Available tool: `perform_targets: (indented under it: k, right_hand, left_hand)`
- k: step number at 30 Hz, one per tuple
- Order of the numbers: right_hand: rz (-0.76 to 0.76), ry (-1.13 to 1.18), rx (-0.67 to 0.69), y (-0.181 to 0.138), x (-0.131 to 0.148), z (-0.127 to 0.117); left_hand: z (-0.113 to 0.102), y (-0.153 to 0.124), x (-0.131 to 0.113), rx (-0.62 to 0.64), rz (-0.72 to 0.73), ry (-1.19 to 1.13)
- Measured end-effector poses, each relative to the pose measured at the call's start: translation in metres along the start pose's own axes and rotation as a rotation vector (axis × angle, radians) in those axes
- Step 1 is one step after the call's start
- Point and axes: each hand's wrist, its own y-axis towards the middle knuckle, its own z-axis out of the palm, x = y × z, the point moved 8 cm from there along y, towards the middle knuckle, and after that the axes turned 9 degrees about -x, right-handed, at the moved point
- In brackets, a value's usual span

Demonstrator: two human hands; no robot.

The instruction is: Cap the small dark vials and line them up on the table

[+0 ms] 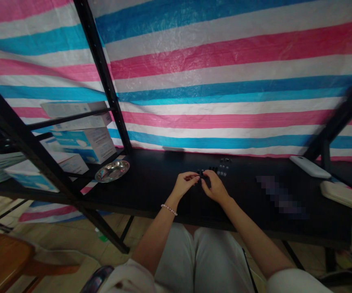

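Both hands meet over the black tabletop [151, 191], fingers pinched around one small dark piece [200, 173] whose exact kind is too small to make out. My left hand [184, 183], with a beaded bracelet [169, 209] at the wrist, grips it from the left. From the other side, my right hand [216, 187] has thumb and fingers closed on it. Just beyond the right hand lie several small black pieces [213, 169]. Beside them are rows of small whitish pieces [222, 173], and tiny shiny pieces [225, 160] sit farther back.
A shiny metal dish [112, 171] stands left, near a black rack post [102, 73] and stacked boxes [84, 142]. At right lie a white flat object [310, 167], a white device with a cable [343, 195] and a pixelated patch [281, 195]. Striped sheeting [224, 93] hangs behind.
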Motion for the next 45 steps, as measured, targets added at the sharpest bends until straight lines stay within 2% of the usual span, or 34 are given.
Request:
perform_targets:
  k: [11,27,37,42,45]
  right_hand:
    - [-0.082,0.018,-0.023,0.0,0.008,-0.003]
    - [-0.133,0.059,-0.001,0.002,0.019,-0.004]
    - [-0.112,0.08,0.074,0.001,0.02,0.001]
    - [-0.109,0.101,0.168,0.003,0.029,0.01]
    - [-0.147,0.111,0.236,0.001,0.037,0.018]
  left_hand:
    - [0.006,-0.003,0.002,0.095,-0.035,-0.028]
    - [0.009,-0.006,0.002,0.105,-0.058,-0.038]
    - [0.008,-0.005,-0.001,0.095,-0.072,-0.098]
    - [0.007,-0.006,-0.011,0.055,-0.063,-0.171]
    - [0.014,-0.01,-0.009,0.1,-0.086,-0.131]
